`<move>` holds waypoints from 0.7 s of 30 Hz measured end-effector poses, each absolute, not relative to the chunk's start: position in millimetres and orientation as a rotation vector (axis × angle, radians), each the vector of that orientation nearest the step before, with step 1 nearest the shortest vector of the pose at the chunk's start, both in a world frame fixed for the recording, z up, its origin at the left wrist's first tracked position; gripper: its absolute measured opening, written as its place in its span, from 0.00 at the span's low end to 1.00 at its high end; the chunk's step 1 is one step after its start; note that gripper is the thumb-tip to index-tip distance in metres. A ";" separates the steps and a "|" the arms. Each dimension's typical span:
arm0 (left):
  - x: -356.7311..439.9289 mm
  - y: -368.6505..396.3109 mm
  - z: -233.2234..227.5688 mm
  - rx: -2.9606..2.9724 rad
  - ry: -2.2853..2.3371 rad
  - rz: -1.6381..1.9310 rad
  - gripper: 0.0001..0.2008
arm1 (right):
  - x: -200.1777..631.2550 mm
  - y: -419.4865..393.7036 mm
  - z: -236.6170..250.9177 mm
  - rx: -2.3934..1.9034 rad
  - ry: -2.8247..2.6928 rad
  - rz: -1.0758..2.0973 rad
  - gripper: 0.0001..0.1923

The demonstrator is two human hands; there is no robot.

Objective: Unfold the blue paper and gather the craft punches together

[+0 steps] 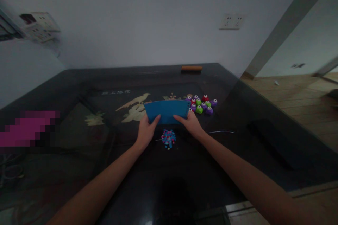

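Blue curved sheet of stiff paper (167,111), fan-shaped with tiny holes along its right edge, is held up just above a dark glass-topped table (264,137) near the middle of the view. Left hand (146,130) pinches the sheet's lower left corner, thumb on the front face. Right hand (190,123) grips the lower right edge, fingers closed over the paper. Directly below the sheet, between the two wrists, lies a small heap of blue and pink paper cut-outs (168,137). Just to the right of the sheet sits a cluster of small purple, green and red craft punches (202,104). An orange bar-shaped object (191,68) rests at the table's far edge.
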State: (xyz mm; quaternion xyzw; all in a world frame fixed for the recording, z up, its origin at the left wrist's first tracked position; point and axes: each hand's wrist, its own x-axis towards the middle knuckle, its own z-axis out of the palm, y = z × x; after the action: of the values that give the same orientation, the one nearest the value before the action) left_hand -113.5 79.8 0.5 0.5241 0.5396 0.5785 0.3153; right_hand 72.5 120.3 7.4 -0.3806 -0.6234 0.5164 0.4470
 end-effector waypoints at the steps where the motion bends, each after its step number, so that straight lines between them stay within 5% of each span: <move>1: -113.1 79.2 0.7 1.382 1.430 1.526 0.16 | 72.4 120.6 6.5 -0.946 -1.551 1.270 0.16; 14: -117.4 66.2 44.2 1.469 1.499 1.591 0.13 | 69.9 95.7 57.6 -0.981 -1.554 1.219 0.14; 21: -144.9 30.2 49.1 1.092 1.374 1.483 0.21 | 68.8 66.8 65.2 -1.000 -1.938 1.231 0.13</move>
State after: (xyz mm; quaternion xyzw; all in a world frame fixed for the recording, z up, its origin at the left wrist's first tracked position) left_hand -144.9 30.2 49.1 0.4337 0.5455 0.5888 0.4094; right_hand 68.8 66.8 65.2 -0.3791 -0.7350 0.4669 0.3132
